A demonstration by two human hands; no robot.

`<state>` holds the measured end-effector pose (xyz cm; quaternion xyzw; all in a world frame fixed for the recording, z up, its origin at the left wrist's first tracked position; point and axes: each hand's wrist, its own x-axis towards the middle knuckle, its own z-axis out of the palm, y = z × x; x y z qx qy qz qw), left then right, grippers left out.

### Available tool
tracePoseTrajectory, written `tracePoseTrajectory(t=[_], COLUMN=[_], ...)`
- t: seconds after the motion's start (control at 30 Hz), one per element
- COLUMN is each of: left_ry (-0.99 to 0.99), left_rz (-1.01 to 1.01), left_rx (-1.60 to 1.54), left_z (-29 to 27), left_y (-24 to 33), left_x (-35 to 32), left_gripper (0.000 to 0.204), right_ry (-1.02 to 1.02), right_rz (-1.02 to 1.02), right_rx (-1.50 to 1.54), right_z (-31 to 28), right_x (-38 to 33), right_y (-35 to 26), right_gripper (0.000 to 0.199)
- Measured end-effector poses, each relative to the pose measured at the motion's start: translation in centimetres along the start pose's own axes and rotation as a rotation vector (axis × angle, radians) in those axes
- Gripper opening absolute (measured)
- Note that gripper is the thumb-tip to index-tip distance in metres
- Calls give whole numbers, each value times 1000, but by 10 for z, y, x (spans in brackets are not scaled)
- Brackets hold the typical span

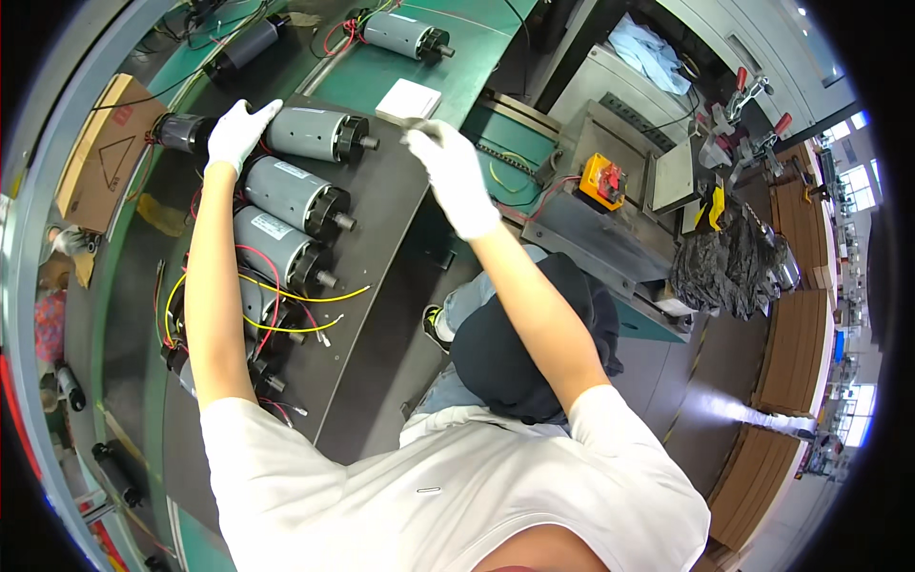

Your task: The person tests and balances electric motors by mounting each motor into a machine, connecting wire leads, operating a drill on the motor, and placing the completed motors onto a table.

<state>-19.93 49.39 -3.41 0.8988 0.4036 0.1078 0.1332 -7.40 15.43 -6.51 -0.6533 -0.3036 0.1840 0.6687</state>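
Observation:
My left hand (235, 136), in a white glove, is at the rear end of the farthest grey electric motor (310, 133) in the row, its thumb apart along the motor's edge. Its other fingers curl downward, partly hidden. My right hand (452, 176), also gloved, hangs beyond the motor's shaft, fingers drawn together beside a white block (408, 101). Something small and dark shows at its fingertips, too blurred to name. Nearer lie a second motor (289, 191) and a third motor (272, 243), with labels and black front ends. My left forearm covers their rear ends.
Yellow and red wires (315, 294) trail over the dark bench top (367, 267). A cardboard box (110, 153) stands at the left. More motors (396, 36) lie on the far green surface. To the right are an orange switch box (603, 181), clamps (743, 124) and a black plastic bag (729, 257).

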Motion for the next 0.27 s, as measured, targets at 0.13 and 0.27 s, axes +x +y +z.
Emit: tracePoseTrajectory(t=[0.13, 0.27], left_ry=[-14, 24], left_rz=[2, -9], left_rx=[-5, 6], left_z=[7, 9], left_y=[8, -9], left_x=[4, 5], left_gripper=[92, 90], right_ry=[168, 205], right_rz=[-11, 141], right_rx=[144, 118], right_z=[55, 101], right_x=[48, 52], right_y=[58, 72], right_gripper=[25, 36])
